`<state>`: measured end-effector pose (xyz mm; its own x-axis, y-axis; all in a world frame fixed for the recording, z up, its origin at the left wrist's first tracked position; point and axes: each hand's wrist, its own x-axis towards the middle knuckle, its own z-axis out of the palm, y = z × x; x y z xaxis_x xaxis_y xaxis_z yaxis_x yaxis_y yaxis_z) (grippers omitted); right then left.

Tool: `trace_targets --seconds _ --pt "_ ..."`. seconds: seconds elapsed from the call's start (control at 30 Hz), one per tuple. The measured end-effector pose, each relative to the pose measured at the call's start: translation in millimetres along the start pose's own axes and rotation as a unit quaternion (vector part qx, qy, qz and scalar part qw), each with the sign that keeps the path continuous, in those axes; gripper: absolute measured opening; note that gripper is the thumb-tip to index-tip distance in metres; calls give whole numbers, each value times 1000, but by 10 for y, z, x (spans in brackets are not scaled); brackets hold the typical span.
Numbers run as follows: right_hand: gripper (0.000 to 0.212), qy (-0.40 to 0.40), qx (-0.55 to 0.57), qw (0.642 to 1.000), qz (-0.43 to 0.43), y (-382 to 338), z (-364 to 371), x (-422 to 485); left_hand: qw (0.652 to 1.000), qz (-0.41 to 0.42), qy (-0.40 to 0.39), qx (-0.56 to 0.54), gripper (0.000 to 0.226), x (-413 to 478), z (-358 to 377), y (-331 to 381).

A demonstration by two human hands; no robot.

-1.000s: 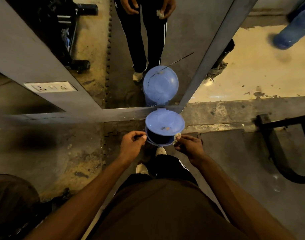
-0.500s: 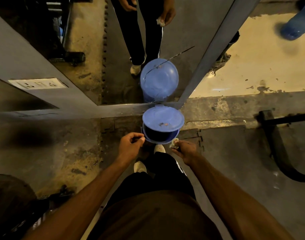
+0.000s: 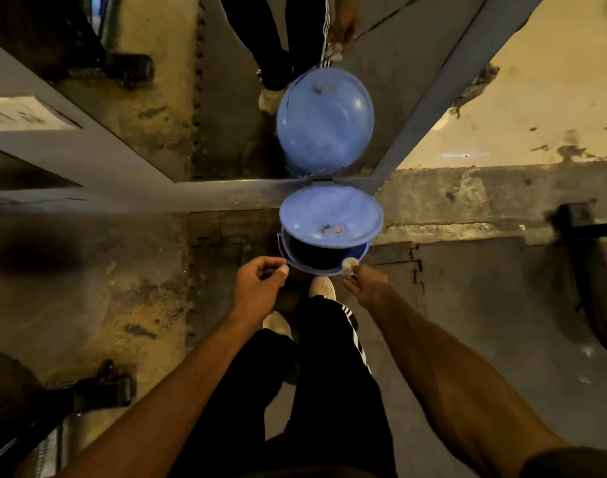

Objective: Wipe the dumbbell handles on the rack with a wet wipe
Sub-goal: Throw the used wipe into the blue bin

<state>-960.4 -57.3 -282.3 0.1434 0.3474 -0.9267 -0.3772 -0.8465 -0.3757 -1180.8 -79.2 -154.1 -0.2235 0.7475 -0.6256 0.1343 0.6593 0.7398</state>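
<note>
Wiping apparently over, disposal pending
Left hand [image 3: 260,288] curled, contents unclear, beside the round blue plastic bin [image 3: 287,248], lid up; crumpled white wet wipe [image 3: 349,264] over its rim, pinched by the right hand [image 3: 368,288]. Only dropping it seems left.

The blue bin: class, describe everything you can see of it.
The blue bin is round, looks plastic and stands on the floor against a mirror, which reflects it. Its hinged lid is raised, soiled inner face showing, over a dark inside. A right hand holds a crumpled wipe at the front rim; a pale shoe is at its foot.
</note>
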Motion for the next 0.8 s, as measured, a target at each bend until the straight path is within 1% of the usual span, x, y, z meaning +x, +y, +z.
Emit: trace_targets --seconds 0.13,0.23,0.33,0.37,0.47,0.63,0.73,0.8 --pt "15 -6 19 1000 -16 -63 44 227 1000 -10 14 -16 11 110 -18 -103" --pt "14 2 14 1000 -11 -82 22 48 1000 -24 7 -18 11 52 -80 -67" --pt "14 67 -8 997 -26 -97 33 -430 1000 -19 0 -12 10 -140 -157 69" --pt "14 71 -14 997 -37 -104 43 -604 1000 -17 -3 -10 10 -216 -178 119" --pt "16 52 -33 995 -75 -151 38 -1163 1000 -10 -11 -2 10 -469 -258 277" --pt "9 13 -47 990 -130 -262 88 -1979 1000 13 -7 -5 12 -816 -384 512" --pt "6 7 -58 988 -143 -286 124 -2278 1000 19 -13 5 17 -931 -432 554" --pt "5 2 -64 987 -145 -289 128 -2424 1000 18 -19 11 14 -1012 -460 576"
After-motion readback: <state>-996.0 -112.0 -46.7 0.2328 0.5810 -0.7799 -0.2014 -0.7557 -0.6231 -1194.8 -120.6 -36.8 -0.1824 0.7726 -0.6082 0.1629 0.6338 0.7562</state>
